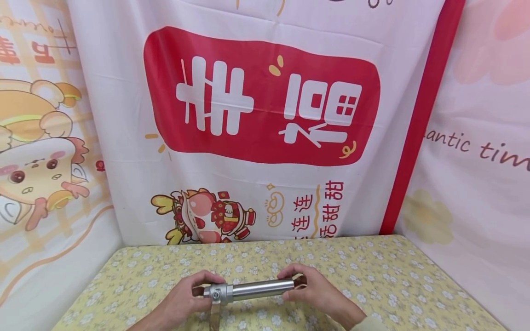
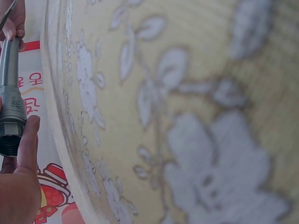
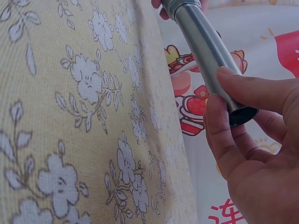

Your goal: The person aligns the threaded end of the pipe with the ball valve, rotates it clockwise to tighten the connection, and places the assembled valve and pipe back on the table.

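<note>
A metal ball valve (image 1: 217, 293) and a shiny steel pipe (image 1: 262, 289) form one straight piece, held nearly level close over the table. My left hand (image 1: 184, 298) grips the valve end between thumb and fingers. From the valve a flat lever handle (image 1: 214, 316) points toward me. At the other end my right hand (image 1: 316, 292) pinches the pipe near its rim. The right wrist view shows the pipe's open, hollow end (image 3: 242, 115) between thumb and fingers. In the left wrist view the valve's threaded opening (image 2: 9, 143) faces the left palm.
A yellow floral cloth covers the table (image 1: 372, 276). Behind it hangs a white sheet with a red printed panel (image 1: 265, 96). Printed cloths hang at the left (image 1: 41, 184) and right (image 1: 468, 193) sides.
</note>
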`<act>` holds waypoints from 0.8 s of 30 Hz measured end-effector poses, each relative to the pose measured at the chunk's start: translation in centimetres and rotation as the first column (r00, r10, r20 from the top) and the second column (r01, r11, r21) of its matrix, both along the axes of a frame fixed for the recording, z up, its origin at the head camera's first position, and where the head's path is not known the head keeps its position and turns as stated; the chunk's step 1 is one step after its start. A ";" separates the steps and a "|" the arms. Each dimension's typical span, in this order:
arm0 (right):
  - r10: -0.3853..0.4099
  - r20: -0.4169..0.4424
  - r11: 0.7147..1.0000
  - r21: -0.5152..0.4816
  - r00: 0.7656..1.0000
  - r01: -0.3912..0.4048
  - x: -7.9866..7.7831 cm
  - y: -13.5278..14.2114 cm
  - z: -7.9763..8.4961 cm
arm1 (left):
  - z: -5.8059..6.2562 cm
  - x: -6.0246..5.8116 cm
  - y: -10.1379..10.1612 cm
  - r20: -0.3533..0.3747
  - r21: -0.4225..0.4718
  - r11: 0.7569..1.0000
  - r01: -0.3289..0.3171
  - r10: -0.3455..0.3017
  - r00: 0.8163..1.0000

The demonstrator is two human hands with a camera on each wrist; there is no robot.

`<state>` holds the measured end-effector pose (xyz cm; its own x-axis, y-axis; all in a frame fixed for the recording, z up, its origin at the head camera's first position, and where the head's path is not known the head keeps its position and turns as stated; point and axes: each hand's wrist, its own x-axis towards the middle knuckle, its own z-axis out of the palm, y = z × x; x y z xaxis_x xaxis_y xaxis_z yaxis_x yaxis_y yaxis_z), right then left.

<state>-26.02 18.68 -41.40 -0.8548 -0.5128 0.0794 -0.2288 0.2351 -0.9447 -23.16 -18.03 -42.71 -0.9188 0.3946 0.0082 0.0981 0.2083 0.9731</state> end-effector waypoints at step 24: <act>0.002 0.050 1.000 0.002 0.999 -0.002 -0.1 0.0 0.1 | 0.0 0.2 -0.1 0.008 0.009 1.000 -0.008 0.008 1.000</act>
